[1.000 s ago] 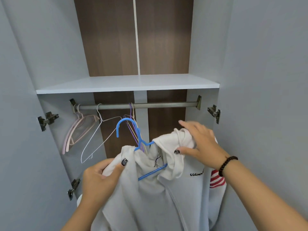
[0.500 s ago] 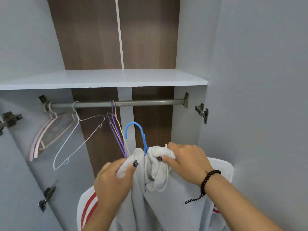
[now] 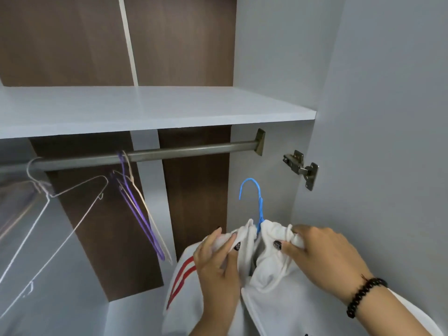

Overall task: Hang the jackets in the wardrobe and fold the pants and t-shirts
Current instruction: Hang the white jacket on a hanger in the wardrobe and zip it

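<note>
Inside of an open wardrobe, lit evenly. Pale grey side wall [image 3: 278, 57] and grey door panel [image 3: 392, 117] at right, joined by a metal hinge [image 3: 301, 169]. Dark brown wood-grain back panel [image 3: 181, 40] split by a pale vertical strip [image 3: 128, 42]. Light grey shelf [image 3: 145, 107] across, with a metal hanging rail [image 3: 194, 150] just beneath on an end bracket [image 3: 260, 141].
</note>
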The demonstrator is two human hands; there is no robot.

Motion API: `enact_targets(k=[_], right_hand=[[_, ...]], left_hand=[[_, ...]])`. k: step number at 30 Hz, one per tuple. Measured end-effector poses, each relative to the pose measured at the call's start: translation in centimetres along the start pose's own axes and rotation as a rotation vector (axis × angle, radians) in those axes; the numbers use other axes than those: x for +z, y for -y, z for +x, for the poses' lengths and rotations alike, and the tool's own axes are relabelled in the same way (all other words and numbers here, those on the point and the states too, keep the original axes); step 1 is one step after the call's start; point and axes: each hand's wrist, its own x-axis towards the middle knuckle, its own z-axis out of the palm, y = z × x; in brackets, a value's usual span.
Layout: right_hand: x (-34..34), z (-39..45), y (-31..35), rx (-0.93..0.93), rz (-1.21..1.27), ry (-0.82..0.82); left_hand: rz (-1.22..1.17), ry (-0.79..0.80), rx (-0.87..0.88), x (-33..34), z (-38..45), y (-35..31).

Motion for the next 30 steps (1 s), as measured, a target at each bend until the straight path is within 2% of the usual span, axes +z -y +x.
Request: enact_targets(k=[5,14,18,21,24,26,30], right_hand=[[0.4,2.0,0.2,0.134,0.029,-0.067],[1.7,6.5,2.0,0.151,0.054,-0.228],[3.2,8.6,2.9,0.132,0.089,-0.266],[3.9,9.8,3.1,0.158,0.083,-0.280],[3.8,10.6,3.1,0.159,0.084,-0.267],[3.7,10.8,3.1,0.163,0.088,-0.249],[4.2,11.3,3.1,0.172,0.081,-0.219]], left_hand=[[-0.238,0.243,-0.250,1.3,4.0,2.5],[-0.745,0.406,-0.747,3.5,13.2,7.1],[-0.713,0.466,-0.811,5.0,17.2,9.4],[-0.646,0.435,-0.849,5.6,19.6,11.6],[-0.771,0.456,-0.938,5.4,21.5,13.0],[-0.765,0.453,-0.935,4.9,22.6,13.1],[-0.513,0.206,-0.824,3.4,24.3,12.8]])
